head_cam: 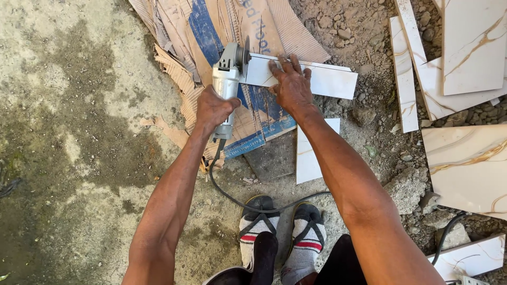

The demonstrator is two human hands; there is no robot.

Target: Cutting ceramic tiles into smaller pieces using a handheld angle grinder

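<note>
Bare concrete ground [68, 132], stained dark in patches, fills the left of my view, giving way to rubble and gravel on the right. Nearest to me, two sandalled feet in grey socks [280, 232] stand on the ground, with a black power cord [232, 198] curving just in front of them. Farther out, my left hand [214, 108] is clenched around the body of a grey angle grinder [228, 74], whose disc meets the left end of a narrow white tile strip [311, 78]. My right hand [290, 84] lies flat on that strip with fingers spread, pressing it down and grasping nothing. The strip rests on flattened, torn cardboard [211, 31]. A smaller white tile piece [314, 153] lies on the ground below the strip. At right, several white tiles with gold veining [467, 163] lie scattered over the gravel.
</note>
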